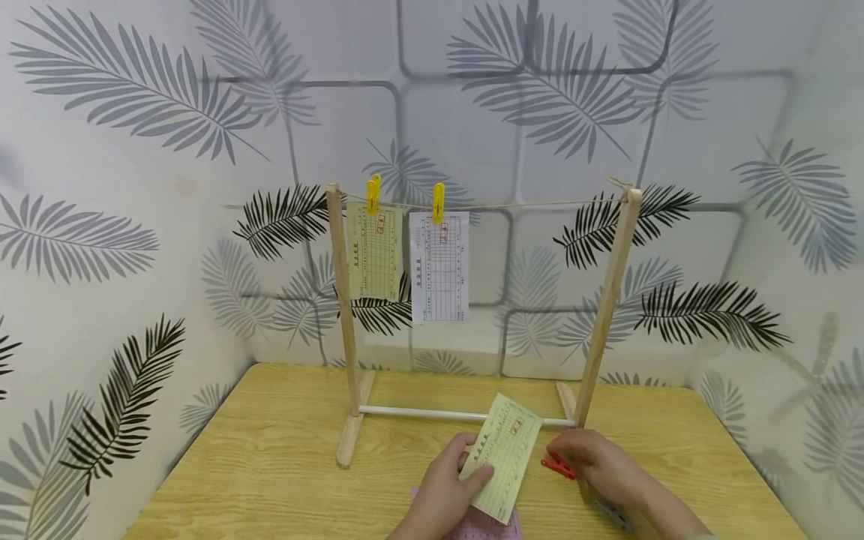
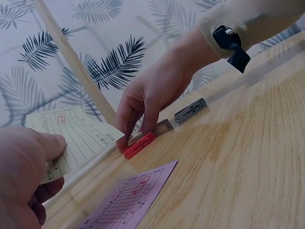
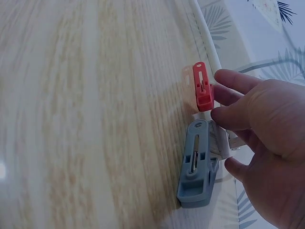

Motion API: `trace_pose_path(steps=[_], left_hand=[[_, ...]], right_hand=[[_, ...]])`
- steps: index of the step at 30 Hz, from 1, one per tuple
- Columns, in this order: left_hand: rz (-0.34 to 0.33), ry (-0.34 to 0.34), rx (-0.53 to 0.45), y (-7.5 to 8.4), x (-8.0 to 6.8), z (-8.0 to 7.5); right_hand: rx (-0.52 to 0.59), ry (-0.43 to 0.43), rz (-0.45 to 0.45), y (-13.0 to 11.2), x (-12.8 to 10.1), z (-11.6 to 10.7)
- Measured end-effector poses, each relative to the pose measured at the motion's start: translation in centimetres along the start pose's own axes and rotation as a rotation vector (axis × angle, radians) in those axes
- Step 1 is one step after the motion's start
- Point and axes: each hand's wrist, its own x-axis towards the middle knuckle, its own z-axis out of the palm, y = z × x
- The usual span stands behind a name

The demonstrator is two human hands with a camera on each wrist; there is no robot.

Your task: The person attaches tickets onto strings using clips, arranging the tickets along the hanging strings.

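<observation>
My left hand point(image 1: 448, 480) holds a yellow printed form point(image 1: 506, 457), with the thumb across its front and the other fingers behind. Beneath it on the table lies a pink form point(image 2: 136, 198), partly hidden in the head view. The right hand point(image 1: 604, 465) reaches down to a red clothespin point(image 3: 202, 88) on the table. Its thumb and fingertips are around the clothespin, close to it or touching it, without a plain grip. Beside that hand a grey clothespin point(image 3: 194, 164) lies on the wood.
A wooden frame point(image 1: 610, 307) with a white bottom bar point(image 1: 425, 412) stands behind the hands. From its string point(image 1: 526, 205), yellow clothespins point(image 1: 439, 202) hold up a yellow form point(image 1: 374, 255) and a white form point(image 1: 440, 277) at the left. A patterned wall rises behind the table point(image 1: 270, 450).
</observation>
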Motion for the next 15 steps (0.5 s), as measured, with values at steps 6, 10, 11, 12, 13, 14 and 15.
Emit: trace_pose_path(steps=[6,10,11,12,13,14,15], left_hand=[[0.014,0.005,0.001,0.3,-0.1,-0.1],[0.014,0.008,-0.027,0.5,0.0,-0.1],[0.013,0.009,-0.038,0.5,0.0,-0.1],[0.014,0.012,-0.048,0.5,0.0,-0.1],[0.016,0.015,-0.059,0.5,0.0,-0.1],[0.020,0.017,-0.066,0.5,0.1,-0.2],[0.025,0.020,-0.074,0.5,0.1,-0.2]], right_hand=[[-0.139,0.004,0.003,0.6,0.1,0.3],[-0.174,0.030,-0.033,2.2,0.0,0.8],[-0.173,0.038,-0.035,2.9,-0.1,1.0],[-0.168,0.044,-0.030,3.5,-0.1,1.2],[-0.168,0.051,-0.030,4.1,-0.2,1.4],[-0.163,0.054,-0.023,4.6,-0.2,1.5],[-0.157,0.054,-0.010,5.0,-0.2,1.7]])
